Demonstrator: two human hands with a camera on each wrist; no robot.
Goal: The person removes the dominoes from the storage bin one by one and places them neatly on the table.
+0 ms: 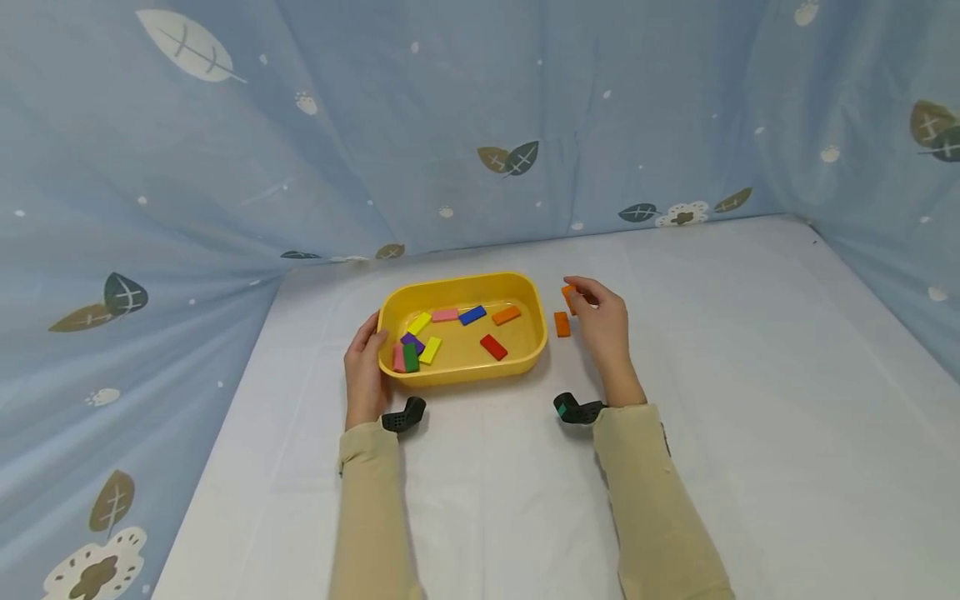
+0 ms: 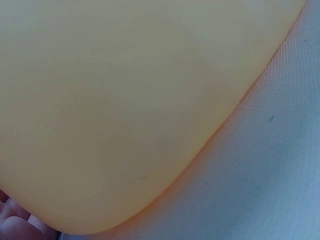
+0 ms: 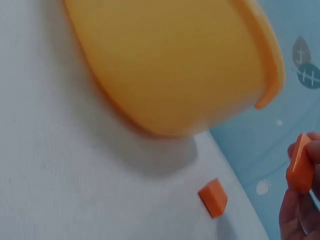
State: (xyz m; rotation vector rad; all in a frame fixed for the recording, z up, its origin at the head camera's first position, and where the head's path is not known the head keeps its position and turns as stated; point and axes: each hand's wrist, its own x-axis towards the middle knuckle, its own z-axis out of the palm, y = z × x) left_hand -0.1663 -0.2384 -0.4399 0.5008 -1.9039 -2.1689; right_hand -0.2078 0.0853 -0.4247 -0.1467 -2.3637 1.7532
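A yellow plastic tub (image 1: 457,372) sits on the white-covered table, and my left hand (image 1: 365,371) grips its left end with the thumb at the rim. To the right of the tub, my right hand (image 1: 606,325) pinches an orange block (image 3: 300,167) between thumb and fingers. Just below that hand, a second orange block (image 1: 562,324) lies on the table. Inside the tub are a red block (image 1: 493,347), a blue block (image 1: 472,315), a green block (image 1: 411,357) and several others in yellow, pink, purple and orange. In the left wrist view the tub wall hides most of the hand.
Behind the table hangs a blue curtain (image 1: 420,125) printed with leaves, which also runs along the left and right sides. A black wrist camera (image 1: 405,415) is strapped to the left wrist, and another black camera (image 1: 577,409) to the right.
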